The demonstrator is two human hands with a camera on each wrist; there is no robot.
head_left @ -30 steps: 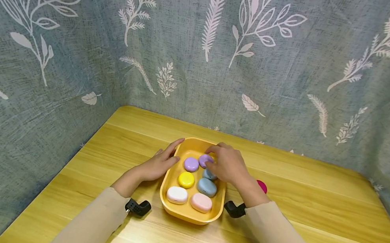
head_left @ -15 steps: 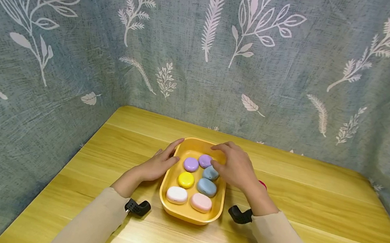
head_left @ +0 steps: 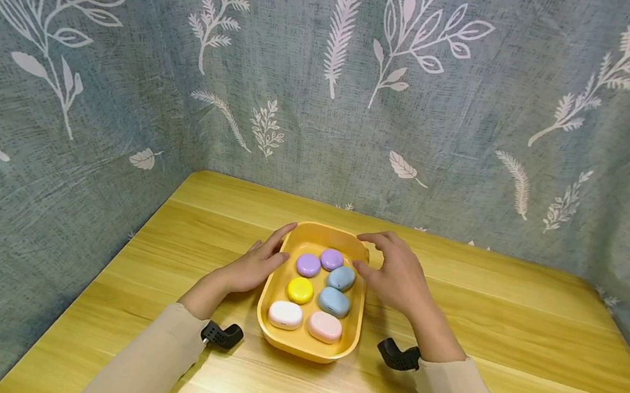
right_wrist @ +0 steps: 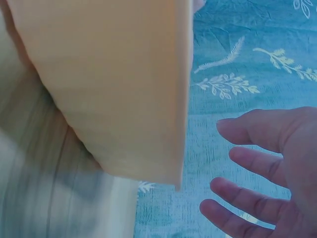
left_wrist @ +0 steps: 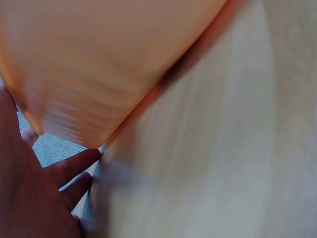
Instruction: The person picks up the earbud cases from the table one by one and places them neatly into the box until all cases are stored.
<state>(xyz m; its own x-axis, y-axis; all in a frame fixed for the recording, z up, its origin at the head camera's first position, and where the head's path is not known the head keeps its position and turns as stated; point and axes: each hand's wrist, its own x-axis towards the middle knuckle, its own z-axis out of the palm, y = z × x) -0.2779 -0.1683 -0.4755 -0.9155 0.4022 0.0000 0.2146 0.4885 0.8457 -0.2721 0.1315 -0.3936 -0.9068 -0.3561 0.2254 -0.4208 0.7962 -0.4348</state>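
Observation:
A yellow bin (head_left: 307, 352) holds several smooth rounded pieces with glossy tops. Two purple round pieces (head_left: 308, 265) lie toward its far end, with two blue ovals (head_left: 334, 302) at the right. A yellow round piece (head_left: 300, 290) sits mid-left, and a white oval (head_left: 286, 314) and a pink oval (head_left: 325, 327) lie near the front. My left hand (head_left: 252, 269) holds the bin's left side, thumb at the rim and fingers against the outer wall. In the right wrist view, my right hand (right_wrist: 267, 173) has spread fingers and stands apart from the bin's wall (right_wrist: 109, 89).
The bin stands on a wood-grain table (head_left: 507, 345). A blue-grey curtain (head_left: 299, 124) with white leaf prints hangs behind and at both sides. A black wrist-camera mount (head_left: 222, 335) sits on the left wrist, and another black mount (head_left: 399, 356) on the right.
My right hand has let go of a purple piece and drawn right, out to the bin's right rim. The blue pieces are uncovered; a magenta thing is now hidden by the right arm.

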